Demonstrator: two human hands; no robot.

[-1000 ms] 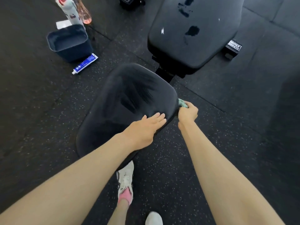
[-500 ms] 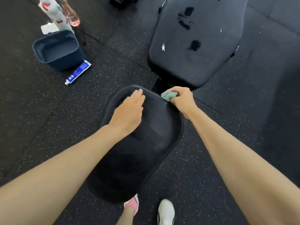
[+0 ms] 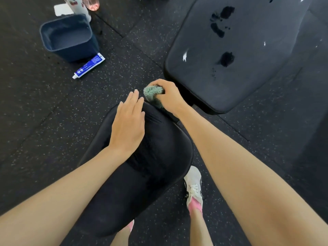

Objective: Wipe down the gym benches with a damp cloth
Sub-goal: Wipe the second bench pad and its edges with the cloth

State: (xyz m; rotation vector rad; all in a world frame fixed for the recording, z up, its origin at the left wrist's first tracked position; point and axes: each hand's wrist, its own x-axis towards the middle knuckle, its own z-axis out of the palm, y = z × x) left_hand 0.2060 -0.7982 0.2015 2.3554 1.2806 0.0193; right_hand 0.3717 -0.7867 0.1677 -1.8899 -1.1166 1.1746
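Note:
A black padded bench seat [image 3: 156, 167] fills the lower middle of the view, below me. My left hand [image 3: 127, 126] lies flat on its far end, fingers together and pointing away. My right hand [image 3: 168, 96] is closed around a bunched green cloth [image 3: 152, 93] and presses it against the seat's far edge, just right of my left fingertips. Beyond it at upper right lies the larger black back pad [image 3: 230, 71], carrying dark wet smears and small white flecks.
A dark blue bucket [image 3: 53, 43] stands on the speckled rubber floor at upper left, with a blue and white tube [image 3: 88, 65] lying beside it. Bottles [image 3: 88, 2] stand behind the bucket. My white and pink shoe [image 3: 193, 190] is under the seat's right side.
My right hand carried the cloth from the seat's right side up and around to its far edge. My left hand slid forward along the seat top. The view shifted closer over the seat.

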